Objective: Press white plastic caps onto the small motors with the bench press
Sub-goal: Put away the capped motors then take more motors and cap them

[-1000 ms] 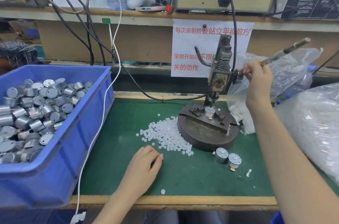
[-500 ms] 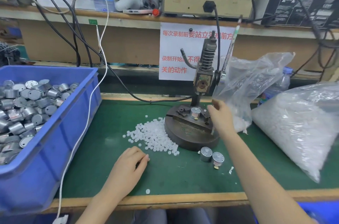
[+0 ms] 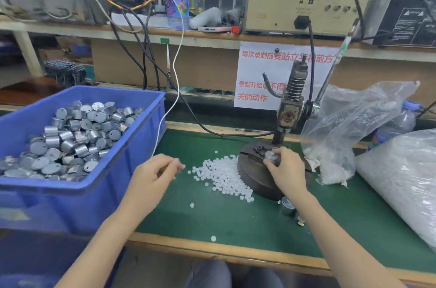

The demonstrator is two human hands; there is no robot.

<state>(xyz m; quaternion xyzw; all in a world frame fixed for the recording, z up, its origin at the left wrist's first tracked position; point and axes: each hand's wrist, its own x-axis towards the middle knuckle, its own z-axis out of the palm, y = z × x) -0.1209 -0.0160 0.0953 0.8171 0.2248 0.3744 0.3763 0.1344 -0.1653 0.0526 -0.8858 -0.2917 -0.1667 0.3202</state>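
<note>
Motors sit in three places around the bench press (image 3: 286, 122): one motor (image 3: 270, 157) is on the fixture of the press's round base (image 3: 252, 175), gripped by the fingers of the right hand (image 3: 284, 171); two finished-looking ones (image 3: 287, 206) stand on the green mat (image 3: 179, 217) just in front of the base, the second mostly hidden behind the right forearm; and a heap too many to count fills the blue bin (image 3: 99, 184) well to the left of the press. White plastic caps (image 3: 223, 174) lie in one loose pile touching the left edge of the base, too many to count, with two strays nearer the front edge of the mat. The left hand (image 3: 154, 175) hovers just left of that pile, fingers curled with thumb and forefinger pinched together; a small white blur at the fingertips may be a cap, but it is too smeared to tell. The press lever (image 3: 330, 75) stands raised, slanting up to the right, with no hand on it. Right of the press are two clear bags: a crumpled, half-empty one (image 3: 349, 127) against the base and a full one of white pieces (image 3: 401, 184) farther right. Behind the press hangs one paper notice with red characters (image 3: 259, 75), and on the shelf above stands one beige control box (image 3: 304, 10).
</note>
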